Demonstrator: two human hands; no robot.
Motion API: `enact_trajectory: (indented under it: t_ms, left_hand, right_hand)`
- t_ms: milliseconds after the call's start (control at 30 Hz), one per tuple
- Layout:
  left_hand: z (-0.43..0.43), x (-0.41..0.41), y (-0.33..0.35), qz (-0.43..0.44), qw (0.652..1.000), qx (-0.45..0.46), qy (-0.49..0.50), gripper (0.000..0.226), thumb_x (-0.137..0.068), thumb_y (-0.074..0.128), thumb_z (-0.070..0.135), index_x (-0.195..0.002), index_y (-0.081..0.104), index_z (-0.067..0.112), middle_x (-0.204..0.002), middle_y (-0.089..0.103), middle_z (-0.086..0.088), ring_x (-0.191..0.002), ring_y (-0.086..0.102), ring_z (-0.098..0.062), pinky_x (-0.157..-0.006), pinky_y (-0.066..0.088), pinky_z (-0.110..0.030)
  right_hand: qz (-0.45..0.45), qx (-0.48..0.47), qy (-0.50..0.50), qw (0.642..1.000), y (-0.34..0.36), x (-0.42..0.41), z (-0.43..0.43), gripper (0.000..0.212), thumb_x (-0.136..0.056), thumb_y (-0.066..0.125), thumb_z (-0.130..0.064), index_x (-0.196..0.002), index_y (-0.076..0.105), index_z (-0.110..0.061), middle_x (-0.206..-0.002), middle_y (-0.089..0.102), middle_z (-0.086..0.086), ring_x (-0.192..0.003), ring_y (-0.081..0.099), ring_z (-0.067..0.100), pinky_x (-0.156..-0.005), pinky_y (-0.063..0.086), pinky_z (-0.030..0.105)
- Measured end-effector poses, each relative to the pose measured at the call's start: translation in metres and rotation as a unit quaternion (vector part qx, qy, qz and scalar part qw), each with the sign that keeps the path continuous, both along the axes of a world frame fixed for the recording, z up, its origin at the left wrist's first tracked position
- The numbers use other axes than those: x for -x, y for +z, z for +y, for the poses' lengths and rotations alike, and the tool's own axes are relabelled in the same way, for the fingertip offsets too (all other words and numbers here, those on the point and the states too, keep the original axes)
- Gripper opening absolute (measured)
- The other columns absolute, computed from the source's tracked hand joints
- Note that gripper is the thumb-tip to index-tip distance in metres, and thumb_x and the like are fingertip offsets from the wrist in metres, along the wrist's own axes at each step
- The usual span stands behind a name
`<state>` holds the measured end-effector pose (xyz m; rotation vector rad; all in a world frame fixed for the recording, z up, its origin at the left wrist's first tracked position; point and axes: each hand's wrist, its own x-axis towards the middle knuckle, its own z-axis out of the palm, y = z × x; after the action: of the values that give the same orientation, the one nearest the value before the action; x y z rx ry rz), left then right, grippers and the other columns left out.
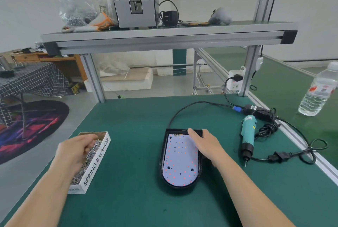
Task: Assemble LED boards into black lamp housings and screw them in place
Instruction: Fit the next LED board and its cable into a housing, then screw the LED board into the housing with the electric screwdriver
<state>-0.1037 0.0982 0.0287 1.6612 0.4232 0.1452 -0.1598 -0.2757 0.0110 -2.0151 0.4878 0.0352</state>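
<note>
White LED board (180, 161) fills black housing (161, 159), right hand (204, 142) flat on it, grip apart. Left hand (73, 150) curls among screws (81, 169); grip unclear.

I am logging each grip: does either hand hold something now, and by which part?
The right hand holds nothing: its straight fingers rest on the housing, far right corner. The left hand curls into the screws; whether it pinches any cannot be told.

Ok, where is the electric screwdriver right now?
In the head view, the teal screwdriver lies on the green mat, right of the black housing, beside a coiled cable.
</note>
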Motion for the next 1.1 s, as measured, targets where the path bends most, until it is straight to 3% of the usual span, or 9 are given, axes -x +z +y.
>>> enact_trajectory:
  t_ms: [100, 267, 367, 533, 633, 767, 833, 933, 1100]
  left_hand:
    - [-0.034, 0.011, 0.013, 0.031, 0.951, 0.295, -0.086, 0.015, -0.099, 0.053, 0.003, -0.095, 0.066, -0.004, -0.077, 0.056, -0.007, -0.047, 0.051, -0.001, -0.04, 0.038, -0.006]
    - [-0.096, 0.033, 0.03, 0.119, 0.87, 0.451, -0.16, 0.013, -0.094, 0.053, 0.008, -0.085, 0.061, 0.002, -0.068, 0.055, -0.007, -0.048, 0.05, -0.006, -0.035, 0.034, -0.009]
    - [-0.127, 0.039, 0.036, 0.138, 0.868, 0.439, -0.186, 0.024, -0.096, 0.052, 0.009, -0.077, 0.064, -0.001, -0.068, 0.056, -0.01, -0.047, 0.05, -0.009, -0.034, 0.033, -0.011]
    - [-0.158, 0.044, 0.036, 0.078, 0.924, 0.249, -0.28, 0.016, -0.086, 0.066, 0.007, -0.078, 0.079, 0.002, -0.061, 0.053, -0.003, -0.044, 0.042, -0.006, -0.033, 0.026, -0.012]
    - [-0.168, 0.049, 0.038, 0.045, 0.935, 0.117, -0.333, 0.028, -0.065, 0.082, 0.025, -0.087, 0.081, 0.009, -0.054, 0.037, 0.005, -0.048, 0.018, -0.012, -0.038, 0.015, -0.016]
    - [-0.184, 0.058, 0.04, -0.005, 0.938, 0.018, -0.346, 0.01, -0.082, 0.078, 0.026, -0.088, 0.081, 0.018, -0.048, 0.052, 0.017, -0.039, 0.04, -0.003, -0.041, 0.031, -0.006]
    - [-0.189, 0.06, 0.038, -0.046, 0.933, 0.003, -0.357, 0.006, -0.086, 0.076, 0.023, -0.086, 0.082, 0.02, -0.069, 0.072, 0.016, -0.056, 0.06, 0.008, -0.049, 0.038, -0.001]
    - [-0.191, 0.064, 0.035, -0.073, 0.922, -0.008, -0.38, 0.008, -0.088, 0.075, 0.023, -0.089, 0.082, 0.027, -0.095, 0.078, 0.01, -0.091, 0.069, 0.004, -0.07, 0.044, -0.001]
    - [-0.201, 0.074, 0.03, -0.078, 0.919, -0.01, -0.386, 0.01, -0.086, 0.078, 0.023, -0.087, 0.082, 0.032, -0.097, 0.078, 0.007, -0.099, 0.07, -0.01, -0.09, 0.047, -0.022]
  right_hand:
    - [0.012, 0.088, 0.02, 0.996, 0.003, 0.003, -0.008, 0.068, -0.092, 0.034, -0.074, -0.117, 0.053, -0.014, -0.107, 0.06, 0.0, -0.101, 0.059, 0.024, -0.083, 0.045, 0.036]
    - [0.023, 0.165, 0.018, 0.986, 0.013, 0.011, -0.03, 0.059, -0.098, 0.044, -0.057, -0.137, 0.048, -0.013, -0.12, 0.062, 0.003, -0.094, 0.071, 0.024, -0.088, 0.048, 0.031]
    - [0.019, 0.145, 0.018, 0.989, 0.016, 0.015, -0.037, 0.042, -0.098, 0.05, -0.047, -0.128, 0.052, -0.017, -0.094, 0.068, -0.002, -0.066, 0.073, 0.016, -0.08, 0.054, 0.031]
    - [-0.1, 0.313, -0.183, 0.927, 0.024, 0.015, -0.085, 0.039, -0.092, 0.061, -0.042, -0.12, 0.061, -0.015, -0.123, 0.056, 0.011, -0.114, 0.05, 0.031, -0.089, 0.045, 0.041]
    - [0.018, 0.318, -0.22, 0.922, 0.022, 0.015, -0.117, 0.064, -0.085, 0.072, -0.046, -0.129, 0.046, -0.006, -0.131, 0.045, 0.02, -0.122, 0.044, 0.041, -0.091, 0.046, 0.048]
    - [0.1, 0.245, -0.208, 0.942, 0.008, 0.01, -0.133, 0.071, -0.078, 0.077, -0.037, -0.128, 0.038, -0.003, -0.129, 0.047, 0.02, -0.113, 0.054, 0.04, -0.079, 0.044, 0.041]
    - [0.083, 0.201, -0.222, 0.95, 0.007, 0.009, -0.139, 0.065, -0.076, 0.076, -0.032, -0.123, 0.042, -0.002, -0.121, 0.052, 0.02, -0.105, 0.055, 0.038, -0.074, 0.042, 0.037]
    - [-0.002, -0.08, -0.269, 0.96, 0.011, 0.016, -0.144, 0.037, -0.075, 0.073, -0.021, -0.101, 0.055, -0.002, -0.092, 0.057, 0.015, -0.073, 0.055, 0.029, -0.061, 0.044, 0.033]
    - [-0.224, -0.499, -0.204, 0.812, 0.04, 0.039, -0.113, 0.011, -0.085, 0.06, -0.008, -0.096, 0.062, -0.007, -0.073, 0.054, 0.003, -0.052, 0.053, 0.013, -0.04, 0.041, 0.018]
